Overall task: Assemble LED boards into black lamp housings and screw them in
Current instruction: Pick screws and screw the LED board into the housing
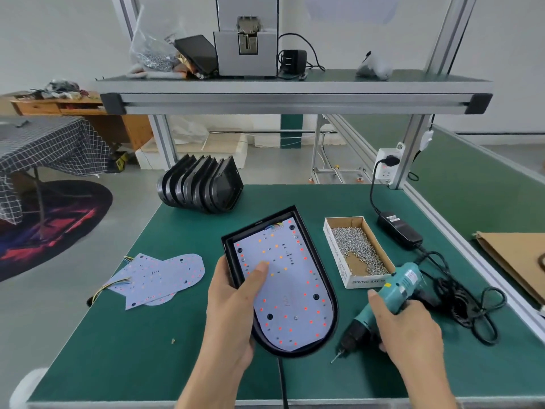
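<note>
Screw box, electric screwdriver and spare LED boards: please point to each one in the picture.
screw box [339,255], head view, on its left cardboard wall.
electric screwdriver [396,289], head view, on its teal body.
spare LED boards [160,277], head view, middle of top board.

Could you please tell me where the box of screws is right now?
The box of screws sits on the green mat, right of the lamp housing and just beyond the electric screwdriver in the right hand.

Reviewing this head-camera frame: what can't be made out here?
- Teal electric screwdriver: the right hand wraps its grip, hiding the trigger; whether a screw sits on the bit is too small to tell.
- White LED board in the black lamp housing: which holes already hold screws is too small; the left hand covers the left rim.
- Cardboard screw box: side print blurred.
</note>
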A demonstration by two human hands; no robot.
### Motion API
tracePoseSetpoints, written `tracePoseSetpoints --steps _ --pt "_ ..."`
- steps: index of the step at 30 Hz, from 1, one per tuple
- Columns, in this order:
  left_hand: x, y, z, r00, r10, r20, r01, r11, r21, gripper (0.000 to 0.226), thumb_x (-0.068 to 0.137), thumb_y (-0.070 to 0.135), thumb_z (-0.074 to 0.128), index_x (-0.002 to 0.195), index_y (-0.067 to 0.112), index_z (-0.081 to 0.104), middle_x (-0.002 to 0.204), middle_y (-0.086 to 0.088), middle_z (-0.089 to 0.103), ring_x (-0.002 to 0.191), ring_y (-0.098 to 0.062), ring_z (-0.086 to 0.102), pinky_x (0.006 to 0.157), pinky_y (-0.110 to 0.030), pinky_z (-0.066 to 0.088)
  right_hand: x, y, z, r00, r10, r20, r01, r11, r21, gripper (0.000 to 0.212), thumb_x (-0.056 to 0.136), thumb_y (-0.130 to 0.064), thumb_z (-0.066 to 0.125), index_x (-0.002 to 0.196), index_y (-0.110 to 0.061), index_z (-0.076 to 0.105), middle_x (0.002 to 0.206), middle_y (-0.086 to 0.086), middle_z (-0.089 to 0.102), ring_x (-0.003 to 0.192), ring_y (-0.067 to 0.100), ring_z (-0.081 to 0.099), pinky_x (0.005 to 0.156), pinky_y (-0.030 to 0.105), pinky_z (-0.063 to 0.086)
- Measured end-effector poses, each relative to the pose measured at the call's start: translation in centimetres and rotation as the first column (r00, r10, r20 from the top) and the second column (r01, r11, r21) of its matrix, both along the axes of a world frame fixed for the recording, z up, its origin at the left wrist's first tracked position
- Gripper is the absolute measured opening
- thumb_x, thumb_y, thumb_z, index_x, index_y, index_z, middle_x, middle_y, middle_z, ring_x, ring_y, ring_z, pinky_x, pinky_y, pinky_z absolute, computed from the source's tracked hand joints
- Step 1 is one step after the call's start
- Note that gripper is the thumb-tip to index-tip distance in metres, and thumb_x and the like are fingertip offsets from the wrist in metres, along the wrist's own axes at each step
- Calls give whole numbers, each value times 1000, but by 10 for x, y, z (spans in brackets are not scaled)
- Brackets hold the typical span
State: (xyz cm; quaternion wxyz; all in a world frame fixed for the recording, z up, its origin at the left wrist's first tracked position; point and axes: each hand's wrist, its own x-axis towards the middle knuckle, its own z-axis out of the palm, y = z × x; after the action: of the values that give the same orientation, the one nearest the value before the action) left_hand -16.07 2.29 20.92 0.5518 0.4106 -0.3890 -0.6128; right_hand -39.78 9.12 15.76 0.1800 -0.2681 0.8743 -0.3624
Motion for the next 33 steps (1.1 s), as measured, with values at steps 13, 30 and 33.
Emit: tracePoseSetpoints --steps 13,30,33 --pt "-7 -5 53 980 85 -181 -87 996 -3 24 96 12 70 119 16 66 113 -2 79 106 -26 76 93 -49 61 123 50 23 939 341 -47 -340 894 -294 48 69 1 94 97 -31 72 81 -6 67 66 15 60 67 25 46" --pt "36 -23 108 963 -98 -251 125 987 96 35 99 23 64 131 11 70 116 -6 78 101 -24 77 67 -36 65 94 59 23 714 469 520 -112 809 -577 19 94 -8 70 78 -9 80 68 20 70 46 27 57 46 29 50" --pt "27 -10 88 970 -194 -148 213 969 124 36 94 24 67 127 11 71 116 -9 78 102 -29 77 74 -37 65 83 29 46 532 556 638 96 710 -698 28 88 -20 61 88 2 79 72 20 67 43 21 55 38 27 48"
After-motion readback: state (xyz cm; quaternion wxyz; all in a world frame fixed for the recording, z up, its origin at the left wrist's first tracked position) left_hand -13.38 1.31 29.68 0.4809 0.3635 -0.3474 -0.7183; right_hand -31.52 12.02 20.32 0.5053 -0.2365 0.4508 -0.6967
